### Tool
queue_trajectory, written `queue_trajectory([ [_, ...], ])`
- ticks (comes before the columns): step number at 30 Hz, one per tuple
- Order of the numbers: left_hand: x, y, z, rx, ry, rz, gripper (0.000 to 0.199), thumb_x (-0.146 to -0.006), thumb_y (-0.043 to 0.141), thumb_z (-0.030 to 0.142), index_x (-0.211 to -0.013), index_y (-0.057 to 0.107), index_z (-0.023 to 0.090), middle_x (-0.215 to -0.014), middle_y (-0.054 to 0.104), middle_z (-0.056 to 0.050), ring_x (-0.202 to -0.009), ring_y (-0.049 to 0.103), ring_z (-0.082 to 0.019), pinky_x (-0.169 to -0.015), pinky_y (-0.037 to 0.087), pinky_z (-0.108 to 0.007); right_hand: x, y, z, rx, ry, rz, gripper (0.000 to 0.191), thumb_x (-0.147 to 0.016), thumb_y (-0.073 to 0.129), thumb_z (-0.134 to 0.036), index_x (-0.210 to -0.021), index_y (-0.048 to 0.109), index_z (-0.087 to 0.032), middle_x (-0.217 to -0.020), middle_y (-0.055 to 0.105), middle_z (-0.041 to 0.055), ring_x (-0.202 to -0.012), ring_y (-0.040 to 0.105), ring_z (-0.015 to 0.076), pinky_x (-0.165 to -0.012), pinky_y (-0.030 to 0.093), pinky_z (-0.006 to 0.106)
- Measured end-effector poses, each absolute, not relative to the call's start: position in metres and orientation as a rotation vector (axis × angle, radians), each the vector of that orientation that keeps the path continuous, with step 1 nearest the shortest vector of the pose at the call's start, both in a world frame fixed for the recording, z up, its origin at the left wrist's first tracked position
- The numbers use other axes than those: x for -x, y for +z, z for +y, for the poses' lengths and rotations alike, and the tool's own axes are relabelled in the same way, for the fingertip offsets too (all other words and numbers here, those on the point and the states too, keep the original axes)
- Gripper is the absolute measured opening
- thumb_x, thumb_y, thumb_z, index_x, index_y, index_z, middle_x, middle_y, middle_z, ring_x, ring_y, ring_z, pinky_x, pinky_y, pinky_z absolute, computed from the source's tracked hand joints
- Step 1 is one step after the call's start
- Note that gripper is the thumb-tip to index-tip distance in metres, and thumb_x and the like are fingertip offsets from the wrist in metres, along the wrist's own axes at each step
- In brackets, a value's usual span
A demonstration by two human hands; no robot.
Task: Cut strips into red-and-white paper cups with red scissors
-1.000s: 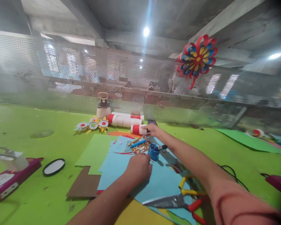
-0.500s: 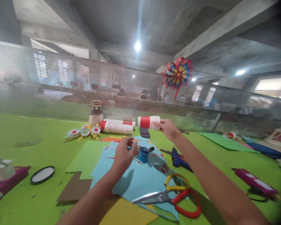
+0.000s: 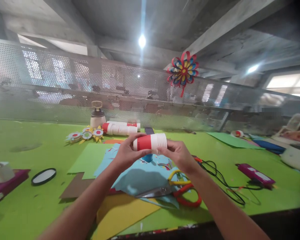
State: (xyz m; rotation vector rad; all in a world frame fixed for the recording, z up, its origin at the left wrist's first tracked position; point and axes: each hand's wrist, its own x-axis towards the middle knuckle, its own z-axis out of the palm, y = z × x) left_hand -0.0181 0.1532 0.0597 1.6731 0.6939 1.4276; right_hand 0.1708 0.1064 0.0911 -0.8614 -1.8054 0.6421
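A stack of nested paper cups [image 3: 144, 142], white with a red band, lies sideways between my two hands above the blue paper [image 3: 140, 180]. My left hand [image 3: 127, 146] grips its left end, thumb below and fingers over the top. At the right end, where several rims overlap, my right hand [image 3: 178, 153] holds it between thumb and fingers. Partly hidden under the cups is a small blue container [image 3: 147, 158]. Large scissors [image 3: 187, 195] with one yellow and one red handle rest on the paper, below my right hand.
More cup stacks [image 3: 121, 128] lie at the back beside a beige jug [image 3: 98, 116] and paper flowers [image 3: 87, 134]. Green [image 3: 86, 155] and yellow sheets [image 3: 125, 211] flank the blue paper. Black cable [image 3: 216, 173] and a purple power strip [image 3: 256, 174] lie right. A paper pinwheel [image 3: 183, 71] hangs ahead.
My right hand has brought the cup stack down and nearer from the back of the table. My left hand has risen from beside the blue container and taken hold of its left end.
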Motion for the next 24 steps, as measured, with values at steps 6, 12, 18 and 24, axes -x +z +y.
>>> queue_trajectory([
  [6,0.020,0.059,0.157,-1.507,1.461,0.718,0.053,-0.052,0.084,0.023,-0.101,0.067,0.015,-0.076,0.065,-0.004,-0.060,0.057,-0.014,-0.055,0.049,-0.025,-0.180,0.082,0.113,0.875,0.625,-1.721,0.028,-0.080,0.063,-0.038,-0.090,0.075,-0.014,-0.081,0.070,0.0036,-0.082,0.063,0.0232,-0.071,0.049,0.031],
  [12,0.023,0.055,0.167,-1.425,1.453,0.719,0.049,-0.056,0.084,0.029,-0.101,0.067,0.015,-0.077,0.067,-0.005,-0.063,0.060,-0.016,-0.057,0.050,-0.025,-0.194,0.069,0.122,0.873,0.784,-1.552,0.029,-0.077,0.069,-0.038,-0.096,0.076,-0.017,-0.085,0.073,0.0029,-0.081,0.066,0.0234,-0.074,0.051,0.033],
  [18,0.027,0.046,0.181,-1.212,1.464,0.738,0.047,-0.063,0.079,0.043,-0.097,0.068,0.011,-0.079,0.070,-0.006,-0.067,0.064,-0.017,-0.059,0.050,-0.024,-0.210,0.061,0.142,0.875,0.736,-1.313,0.033,-0.074,0.073,-0.040,-0.095,0.075,-0.015,-0.088,0.074,0.0053,-0.083,0.068,0.0244,-0.076,0.053,0.035],
  [24,0.032,0.040,0.191,-0.776,1.524,0.734,0.039,-0.067,0.075,0.044,-0.086,0.065,0.012,-0.065,0.066,-0.001,-0.050,0.059,-0.011,-0.044,0.045,-0.020,-0.232,0.089,0.188,0.962,0.742,-1.175,0.037,-0.077,0.073,-0.037,-0.103,0.068,-0.011,-0.097,0.071,0.0087,-0.090,0.067,0.0231,-0.081,0.054,0.036],
])
